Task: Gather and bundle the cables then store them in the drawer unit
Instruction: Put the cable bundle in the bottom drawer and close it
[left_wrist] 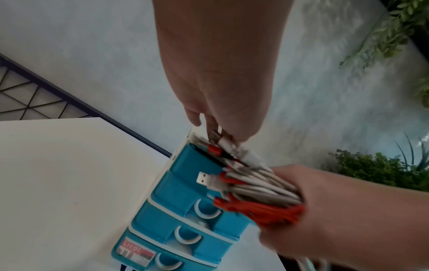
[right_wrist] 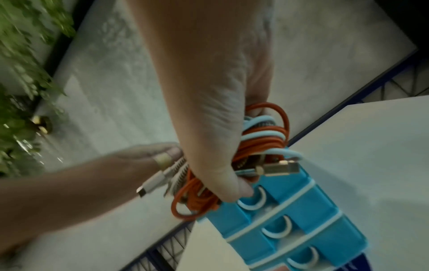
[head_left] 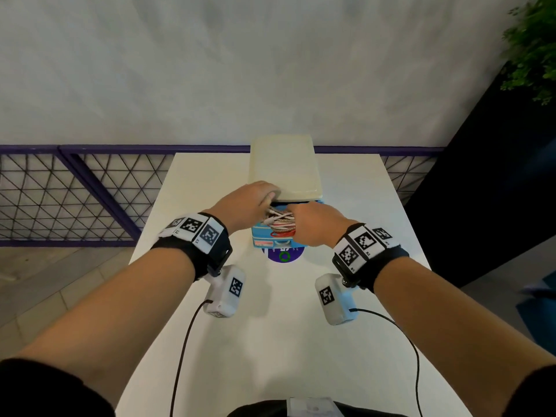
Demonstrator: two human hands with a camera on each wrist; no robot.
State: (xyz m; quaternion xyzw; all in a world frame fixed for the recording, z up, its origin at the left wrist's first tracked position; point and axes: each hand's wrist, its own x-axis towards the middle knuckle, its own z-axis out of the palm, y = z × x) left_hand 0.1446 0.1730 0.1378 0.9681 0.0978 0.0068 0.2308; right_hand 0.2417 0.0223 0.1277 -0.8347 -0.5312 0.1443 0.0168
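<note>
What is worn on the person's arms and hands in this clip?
Bare forearms with black sleeves near the elbows. Each wrist has a black strap carrying white square-code tags, left and right. A white tagged camera box with a black cable hangs under each. A ring is on the left hand.

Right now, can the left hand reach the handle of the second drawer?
Probably not: the left hand is busy on the cable bundle at the top drawer, and the bundle in the right hand overhangs that handle.

The cables [head_left: 281, 222] I hold are orange-red, white and red-and-white braided. The drawer unit [head_left: 272, 239] is bright blue with a cream top; at my 6 o'clock the table [head_left: 270, 341] is plain white.
</note>
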